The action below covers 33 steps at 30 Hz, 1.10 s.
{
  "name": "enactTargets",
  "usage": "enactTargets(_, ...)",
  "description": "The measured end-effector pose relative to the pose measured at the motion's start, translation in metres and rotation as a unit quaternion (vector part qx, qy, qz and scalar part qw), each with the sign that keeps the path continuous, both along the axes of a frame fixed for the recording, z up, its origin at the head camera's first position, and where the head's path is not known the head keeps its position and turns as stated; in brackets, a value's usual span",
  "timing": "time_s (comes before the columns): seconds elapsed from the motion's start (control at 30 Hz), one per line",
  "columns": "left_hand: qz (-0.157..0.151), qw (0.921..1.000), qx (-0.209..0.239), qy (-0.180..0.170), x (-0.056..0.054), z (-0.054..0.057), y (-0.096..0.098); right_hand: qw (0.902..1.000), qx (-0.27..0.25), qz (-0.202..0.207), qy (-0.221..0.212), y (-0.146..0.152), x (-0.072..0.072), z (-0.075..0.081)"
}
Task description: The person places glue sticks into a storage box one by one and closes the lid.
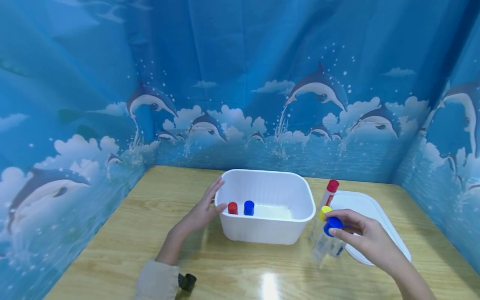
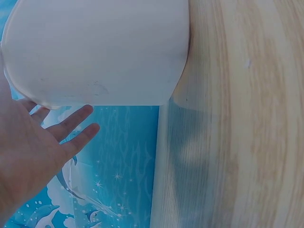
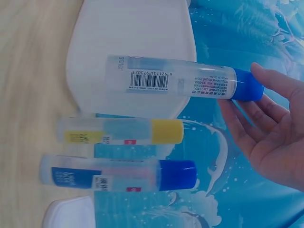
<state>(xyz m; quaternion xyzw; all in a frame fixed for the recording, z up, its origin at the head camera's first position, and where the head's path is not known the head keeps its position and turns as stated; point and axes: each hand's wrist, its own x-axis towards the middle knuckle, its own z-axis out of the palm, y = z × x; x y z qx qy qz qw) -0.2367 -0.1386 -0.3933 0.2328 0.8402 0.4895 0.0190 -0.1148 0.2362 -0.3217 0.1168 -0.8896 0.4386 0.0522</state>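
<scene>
My right hand pinches the blue cap of a clear glue bottle between thumb and fingers. A barcode shows on its side, and it hangs slightly tilted beside the white tub. Close by stand a yellow-capped glue bottle, another blue-capped one and a red-capped one. At the tub's left end is my left hand, fingers spread along the outside and thumb at the rim. Inside the tub, a red cap and a blue cap show; the front wall hides what is below them.
A white lid lies flat on the wooden table, right of the tub and partly behind my right hand. Blue dolphin-print cloth hangs around the table's back and sides. A small black object is by my left sleeve.
</scene>
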Motion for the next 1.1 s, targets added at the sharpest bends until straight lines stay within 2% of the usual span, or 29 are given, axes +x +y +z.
enactTargets(0.27,-0.001,1.0000,0.002,-0.002,0.000,0.000,0.000,0.9992,0.021,0.006,0.032,-0.009,-0.004,0.018)
enactTargets(0.53,-0.008,0.9999,-0.001,-0.012,0.000,0.003,-0.002,0.9941,0.016,0.042,0.099,-0.020,-0.010,0.037)
enactTargets(0.6,-0.012,0.9997,0.000,-0.019,0.002,0.006,-0.001,0.9936,0.017,0.041,0.104,-0.022,-0.011,0.042)
enactTargets(0.83,-0.021,0.9993,-0.001,-0.029,0.021,0.034,0.003,0.9935,0.027,0.035,0.105,-0.033,-0.017,0.061)
enactTargets(1.1,-0.025,0.9994,0.007,-0.021,0.021,0.035,0.004,0.9930,0.022,0.038,0.110,-0.047,-0.030,0.076)
